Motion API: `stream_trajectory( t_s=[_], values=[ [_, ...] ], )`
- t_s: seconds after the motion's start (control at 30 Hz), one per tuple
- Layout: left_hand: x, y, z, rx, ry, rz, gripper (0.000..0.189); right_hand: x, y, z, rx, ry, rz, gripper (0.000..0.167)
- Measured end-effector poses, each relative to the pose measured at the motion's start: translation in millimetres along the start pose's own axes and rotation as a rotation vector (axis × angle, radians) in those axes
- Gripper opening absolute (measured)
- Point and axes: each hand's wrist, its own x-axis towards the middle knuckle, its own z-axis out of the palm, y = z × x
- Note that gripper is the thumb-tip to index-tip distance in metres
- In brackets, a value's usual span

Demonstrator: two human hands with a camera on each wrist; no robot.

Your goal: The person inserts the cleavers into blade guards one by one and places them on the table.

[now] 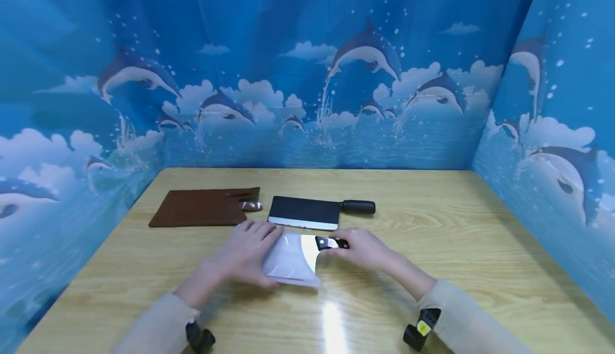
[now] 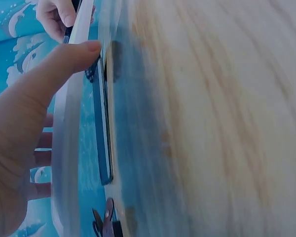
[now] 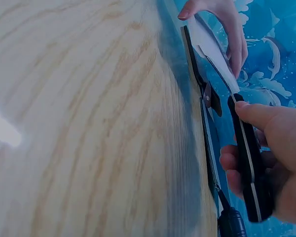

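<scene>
I can't see all of the big knife (image 1: 309,251), because the cloudy white cover (image 1: 289,263) hides most of its blade. The left hand (image 1: 252,250) blocks part of the cover's left end, and in the left wrist view its fingertips go out of sight behind it. The right hand (image 1: 359,246) covers part of the big knife's handle (image 1: 330,243). I can't tell if anything is inside the brown case (image 1: 199,210). Both pale sleeves (image 1: 156,324) run off the bottom of the head view, and so does the table (image 1: 480,268). The right wrist view cuts off the end of the black knife (image 1: 305,210). Any mark on the yellow spot (image 1: 423,328) is too small to read.
</scene>
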Motion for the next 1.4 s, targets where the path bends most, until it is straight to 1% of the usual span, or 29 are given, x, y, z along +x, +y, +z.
stream_trajectory(
  t_s=[0.1,0.23,0.37,0.43,0.57,0.7,0.93,1.0,1.27,1.4],
  values=[
    [-3.3,-6.4,0.4,-0.002,-0.031,-0.038,0.109,0.4,3,-1,0.064,-0.002,0.053,0.039],
    [-7.6,-16.6,1.1,-0.019,-0.082,-0.086,0.109,0.5,8,0,0.105,0.027,0.101,0.038],
    [-7.0,-25.8,0.4,-0.049,-0.143,-0.105,0.109,2.4,13,0,0.128,0.036,0.131,0.034],
    [-5.7,-28.8,0.3,-0.060,-0.179,-0.102,0.110,3.7,14,1,0.125,0.034,0.131,0.031],
    [-4.6,-30.6,1.0,-0.093,-0.244,-0.083,0.110,6.5,17,6,0.104,-0.003,0.119,0.022],
    [-5.3,-30.7,2.9,-0.134,-0.279,-0.074,0.108,7.7,19,12,0.095,-0.050,0.128,0.017],
    [-5.7,-32.3,6.8,-0.170,-0.355,-0.124,0.103,10.7,16,14,0.131,-0.066,0.142,0.021],
    [-5.7,-32.8,7.7,-0.173,-0.367,-0.134,0.103,11.7,16,13,0.128,-0.064,0.141,0.021],
    [-7.2,-34.1,8.8,-0.159,-0.374,-0.176,0.103,12.2,16,15,0.087,-0.040,0.130,0.023],
    [-10.0,-34.8,9.3,-0.166,-0.365,-0.173,0.104,11.6,17,14,0.103,-0.031,0.144,0.022]
  ],
)
